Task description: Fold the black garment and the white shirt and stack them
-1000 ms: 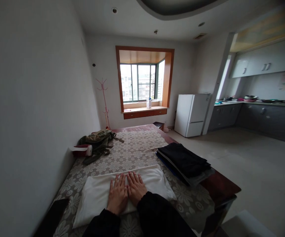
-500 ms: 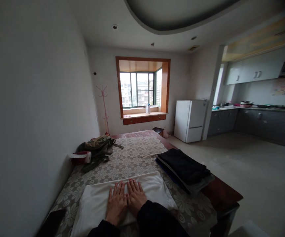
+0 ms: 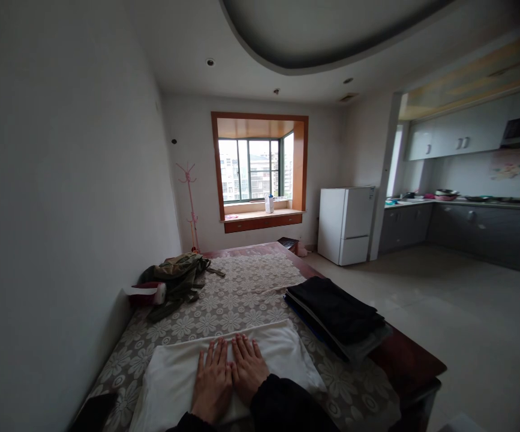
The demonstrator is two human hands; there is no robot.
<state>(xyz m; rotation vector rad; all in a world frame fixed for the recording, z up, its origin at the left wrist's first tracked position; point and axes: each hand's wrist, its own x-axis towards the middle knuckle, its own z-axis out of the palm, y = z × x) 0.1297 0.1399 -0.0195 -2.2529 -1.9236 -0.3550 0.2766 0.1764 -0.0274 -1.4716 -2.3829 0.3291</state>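
A folded white cloth point(image 3: 170, 372) lies spread on the table near me; its exact kind I cannot tell. My left hand point(image 3: 213, 377) rests palm down on it, fingers stretched out. Beside it my right hand point(image 3: 248, 367) lies flat on the same cloth, and the two thumbs are close together. Neither hand grips anything. Right of the cloth sits a stack of folded dark clothes point(image 3: 336, 312), black on top with grey and blue edges below.
A patterned tablecloth point(image 3: 233, 294) covers the wooden table. At the left edge are a camouflage-coloured bag or garment point(image 3: 174, 276) and a red tissue box point(image 3: 147, 294). A dark flat object point(image 3: 93, 411) lies front left. A white fridge point(image 3: 345, 225) stands beyond the table.
The whole view has shifted slightly downward in the picture as the head tilted up a little. Both hands stay flat on the white cloth, nearly unchanged.
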